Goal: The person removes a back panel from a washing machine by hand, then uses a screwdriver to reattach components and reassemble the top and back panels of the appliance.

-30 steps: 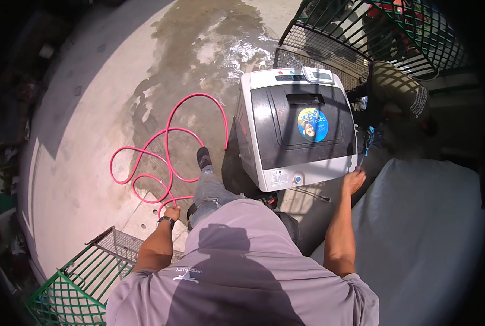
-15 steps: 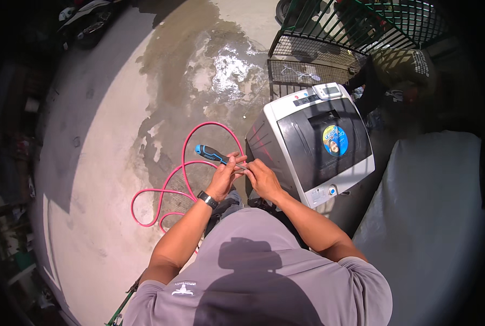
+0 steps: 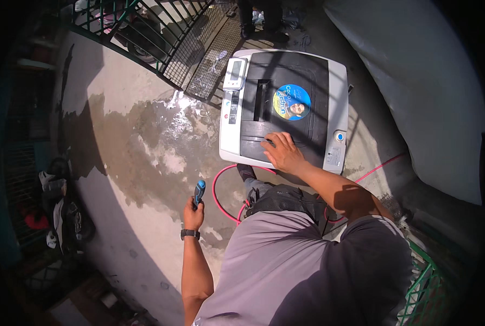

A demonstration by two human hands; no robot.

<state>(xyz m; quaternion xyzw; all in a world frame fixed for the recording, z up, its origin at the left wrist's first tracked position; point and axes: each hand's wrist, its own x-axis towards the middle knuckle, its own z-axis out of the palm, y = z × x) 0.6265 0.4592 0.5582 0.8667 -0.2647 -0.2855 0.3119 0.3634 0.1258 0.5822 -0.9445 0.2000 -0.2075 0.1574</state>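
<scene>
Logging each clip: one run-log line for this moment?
left hand: grips screwdriver | right hand: flat on washing machine lid | hose: on floor

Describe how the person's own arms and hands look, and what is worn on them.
Both forearms are bare, and so are the left hand and the right hand: no gloves. A dark wristwatch sits on the left wrist. Short grey shirt sleeves end above the elbows.

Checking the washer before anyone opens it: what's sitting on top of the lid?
On the washing machine lid: the right hand lies flat near the front edge, and a round blue sticker sits mid-lid. A small white device rests on the control panel. The closed lid hides the drum.
</scene>
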